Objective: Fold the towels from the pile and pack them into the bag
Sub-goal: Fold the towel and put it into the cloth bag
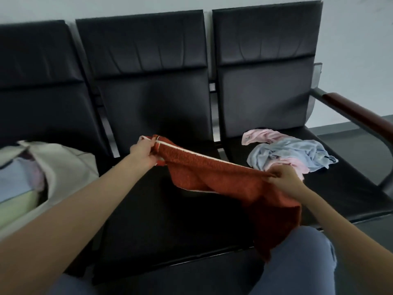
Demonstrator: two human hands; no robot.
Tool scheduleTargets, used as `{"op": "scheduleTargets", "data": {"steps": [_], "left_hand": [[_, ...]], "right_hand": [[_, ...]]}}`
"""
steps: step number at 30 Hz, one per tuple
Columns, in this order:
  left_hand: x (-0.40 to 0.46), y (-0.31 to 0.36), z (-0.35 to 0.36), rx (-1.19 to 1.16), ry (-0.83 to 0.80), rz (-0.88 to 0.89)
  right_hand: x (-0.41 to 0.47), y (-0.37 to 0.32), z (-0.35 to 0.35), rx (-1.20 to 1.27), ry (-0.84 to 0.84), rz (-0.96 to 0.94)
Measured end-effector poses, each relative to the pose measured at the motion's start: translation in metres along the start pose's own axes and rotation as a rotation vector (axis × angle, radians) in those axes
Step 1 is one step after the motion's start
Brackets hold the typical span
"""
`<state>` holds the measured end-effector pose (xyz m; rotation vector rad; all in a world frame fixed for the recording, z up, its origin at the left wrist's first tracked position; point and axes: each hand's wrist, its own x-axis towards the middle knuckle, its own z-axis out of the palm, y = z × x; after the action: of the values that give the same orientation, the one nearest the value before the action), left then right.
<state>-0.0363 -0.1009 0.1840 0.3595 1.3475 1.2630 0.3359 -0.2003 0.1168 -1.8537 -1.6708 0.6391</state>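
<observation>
Left hand (144,153) and right hand (284,179) pinching a rust-red towel (212,177) stretched over middle seat (170,220); pile (287,154) at two o'clock, bag (63,165) at nine.

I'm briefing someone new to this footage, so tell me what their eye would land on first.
The rust-red terry towel with a white edge stands out most, stretched over the middle black seat between the left hand and the right hand. Next comes the crumpled pile of pale blue and pink towels on the right-hand seat. On the left seat, the cream fabric bag already shows folded cloth inside.
</observation>
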Motion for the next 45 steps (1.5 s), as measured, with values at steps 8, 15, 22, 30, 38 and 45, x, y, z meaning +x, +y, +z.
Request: {"op": "scheduleTargets", "data": {"steps": [8, 15, 22, 30, 38, 45], "left_hand": [[0.0, 0.02, -0.058, 0.182, 0.135, 0.279], [0.002, 0.048, -0.088, 0.407, 0.212, 0.555], [0.011, 0.028, -0.125, 0.892, 0.119, 0.772], [0.017, -0.053, -0.15, 1.198, -0.106, 0.752], [0.014, -0.095, -0.165, 1.199, -0.132, 0.662], [0.009, -0.102, -0.153, 1.055, -0.044, 0.454]], "right_hand": [[0.025, -0.11, 0.024, -0.019, 0.178, -0.19], [0.009, -0.212, 0.041, 0.07, 0.412, -0.47], [-0.039, -0.185, 0.147, -0.049, -0.02, -0.44], [-0.085, -0.116, 0.243, -0.13, -0.697, -0.347], [-0.061, -0.066, 0.221, -0.101, -0.064, -0.042], [-0.029, -0.052, 0.222, -0.116, -0.176, 0.218]]}}
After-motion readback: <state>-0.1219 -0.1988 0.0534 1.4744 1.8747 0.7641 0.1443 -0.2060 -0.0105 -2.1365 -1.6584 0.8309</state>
